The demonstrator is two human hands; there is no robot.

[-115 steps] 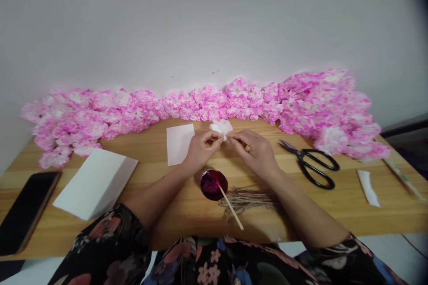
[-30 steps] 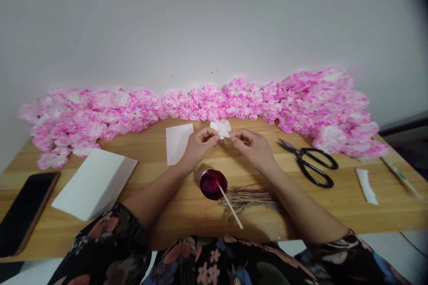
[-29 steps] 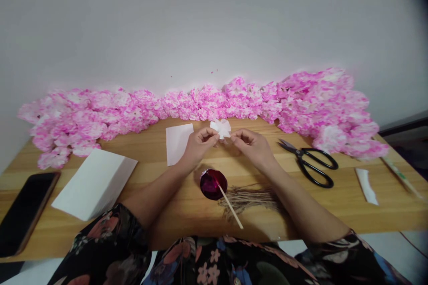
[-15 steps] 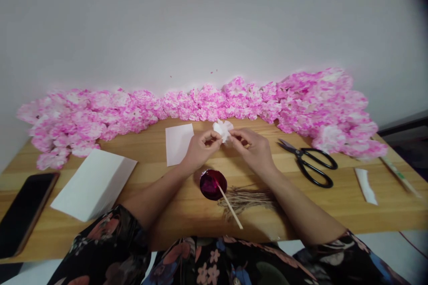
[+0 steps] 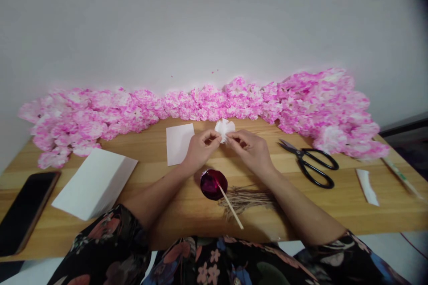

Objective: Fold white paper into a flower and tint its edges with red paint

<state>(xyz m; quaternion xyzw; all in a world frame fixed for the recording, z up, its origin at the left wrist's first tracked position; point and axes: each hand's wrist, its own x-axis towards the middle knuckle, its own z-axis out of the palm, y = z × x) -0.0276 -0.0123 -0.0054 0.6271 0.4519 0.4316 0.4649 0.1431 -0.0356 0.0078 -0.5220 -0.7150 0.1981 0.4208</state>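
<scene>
One dark phone (image 5: 25,211) lies flat at the far left of the wooden desk (image 5: 160,218). Just to its right sits a stack of white paper (image 5: 95,183), turned at an angle. Behind both, a long bank of pink paper flowers (image 5: 207,102) runs along the wall across almost the whole desk and piles higher toward the right end. A small white paper square (image 5: 179,143) lies near the middle, just beside the left hand (image 5: 199,149).

That hand is closed in a narrow pinch, thumb and forefinger on the left side of a white paper flower (image 5: 224,128). The flower is held a little above the desk, in front of the pink bank. The right hand (image 5: 253,151) pinches the flower's other side with its fingertips, the remaining fingers curled.

Nearer the person, below the hands, stands a small round dish of dark red dye (image 5: 214,184). A thin wooden stick (image 5: 230,211) rests in it and slants down to the right. A loose bundle of twine (image 5: 249,198) lies touching the stick. Farther right are black-handled scissors (image 5: 309,162), slightly open, then a folded white paper strip (image 5: 367,187). A slim pale rod (image 5: 401,177) lies at the far right edge; what it is cannot be told.
</scene>
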